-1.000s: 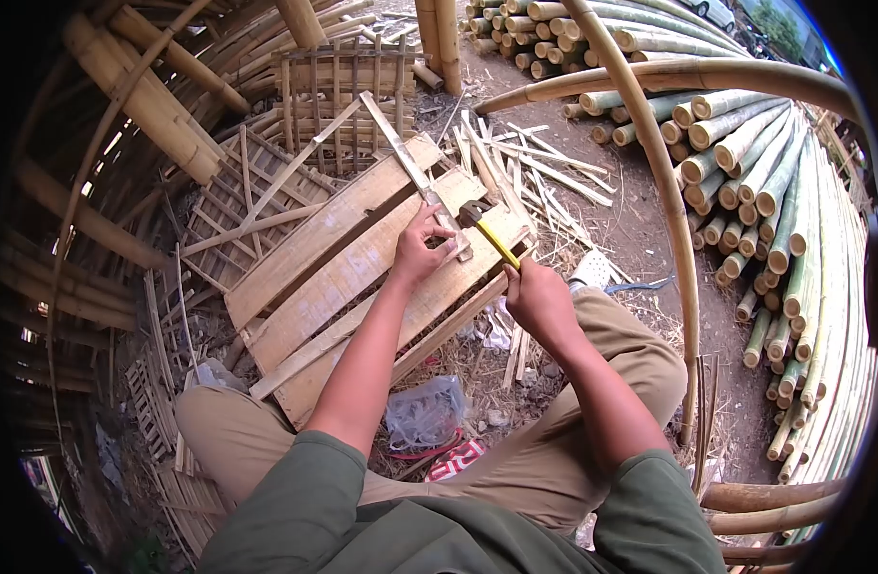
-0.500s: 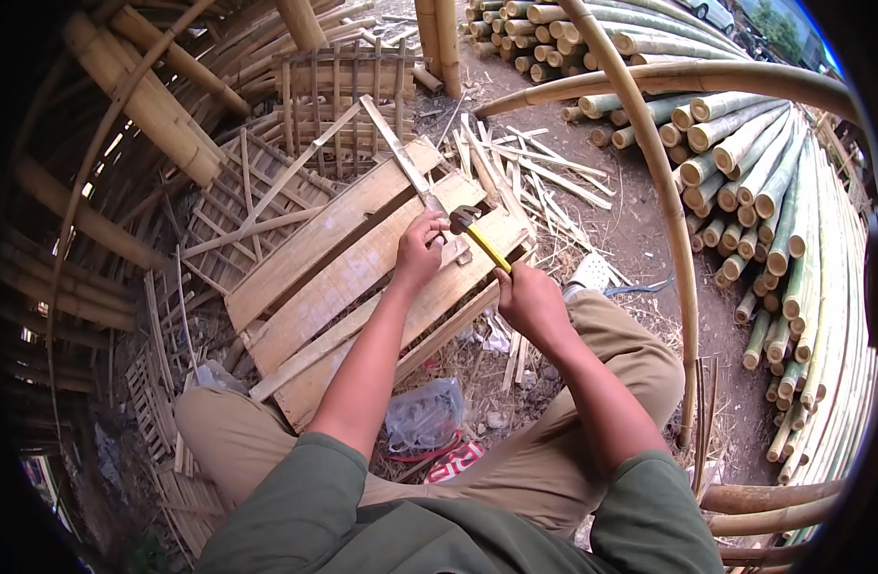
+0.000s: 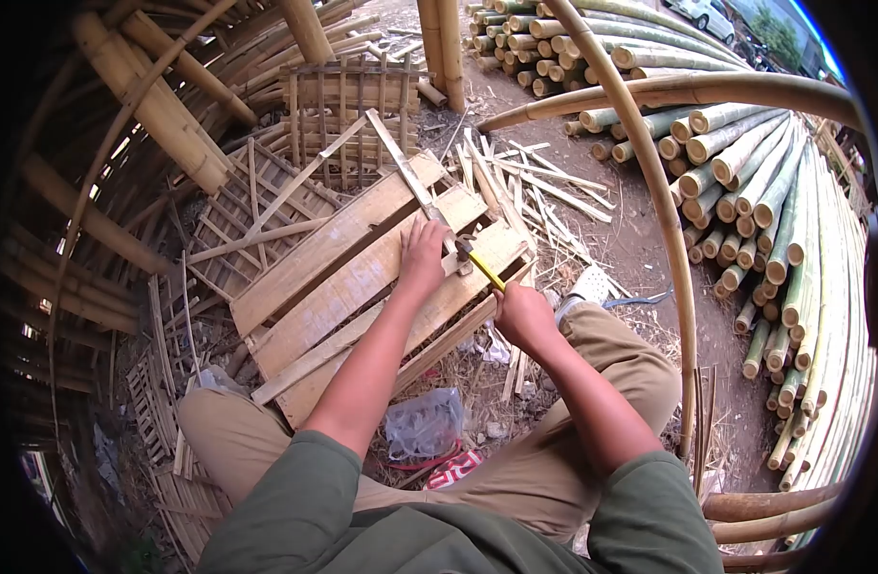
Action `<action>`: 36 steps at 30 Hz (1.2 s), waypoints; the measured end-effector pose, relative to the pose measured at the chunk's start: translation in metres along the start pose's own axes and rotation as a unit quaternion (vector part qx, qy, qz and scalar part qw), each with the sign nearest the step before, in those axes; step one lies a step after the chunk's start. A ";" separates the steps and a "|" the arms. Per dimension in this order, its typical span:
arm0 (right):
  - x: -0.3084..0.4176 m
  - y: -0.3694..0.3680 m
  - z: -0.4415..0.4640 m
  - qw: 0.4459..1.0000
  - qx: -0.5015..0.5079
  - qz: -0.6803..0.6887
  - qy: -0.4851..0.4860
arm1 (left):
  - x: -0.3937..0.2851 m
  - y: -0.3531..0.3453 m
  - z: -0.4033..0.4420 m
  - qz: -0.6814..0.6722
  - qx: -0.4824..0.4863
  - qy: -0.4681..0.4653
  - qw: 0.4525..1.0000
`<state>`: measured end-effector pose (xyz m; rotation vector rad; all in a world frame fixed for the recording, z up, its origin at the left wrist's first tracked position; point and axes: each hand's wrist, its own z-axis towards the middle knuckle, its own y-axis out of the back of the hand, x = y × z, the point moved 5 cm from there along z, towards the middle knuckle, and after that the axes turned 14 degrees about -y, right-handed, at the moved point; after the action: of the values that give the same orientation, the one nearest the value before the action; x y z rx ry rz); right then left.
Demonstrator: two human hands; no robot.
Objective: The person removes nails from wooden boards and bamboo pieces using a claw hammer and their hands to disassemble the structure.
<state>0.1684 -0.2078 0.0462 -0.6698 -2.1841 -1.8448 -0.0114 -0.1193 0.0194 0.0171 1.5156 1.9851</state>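
My right hand (image 3: 525, 314) is closed round the yellow handle of a hammer (image 3: 485, 270). The hammer's dark head rests at or just over the crossing of thin bamboo strips (image 3: 403, 165) near the right end of a slatted wooden crate (image 3: 315, 304). My left hand (image 3: 424, 251) lies over the strips just left of the hammer head, its fingers together and pressing on them. Whether a nail is under the head cannot be seen. One strip runs up from my left hand past the crate's far edge.
Woven bamboo panels (image 3: 351, 113) stand and lie beyond the crate. Loose split strips (image 3: 559, 182) litter the ground to its right. A curved bamboo pole (image 3: 670, 220) rises at the right before stacked bamboo poles (image 3: 745, 163). A clear plastic bag (image 3: 424, 423) lies between my legs.
My left hand has flattened onto the strips from a raised finger pose. The hammer head has moved down and a little toward the crossing. The whole view has shifted slightly.
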 end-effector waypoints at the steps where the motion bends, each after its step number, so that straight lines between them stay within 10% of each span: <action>1: 0.000 0.000 -0.001 1.000 -0.009 0.005 0.008 | 0.005 -0.001 0.000 0.021 0.061 0.049 0.997; 4: -0.002 -0.001 -0.001 1.000 -0.018 0.013 0.011 | 0.018 -0.002 -0.007 0.062 0.007 0.141 0.988; 12: 0.000 0.005 -0.004 1.000 -0.013 0.023 -0.001 | 0.011 -0.016 0.003 0.074 0.044 -0.007 0.996; 36: 0.009 0.021 -0.003 0.999 -0.017 0.044 -0.014 | 0.016 -0.015 -0.002 0.095 0.059 -0.059 0.992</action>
<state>0.1703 -0.2066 0.0694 -0.7906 -2.1100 -1.8426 -0.0182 -0.1111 0.0004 0.3339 1.6024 1.9988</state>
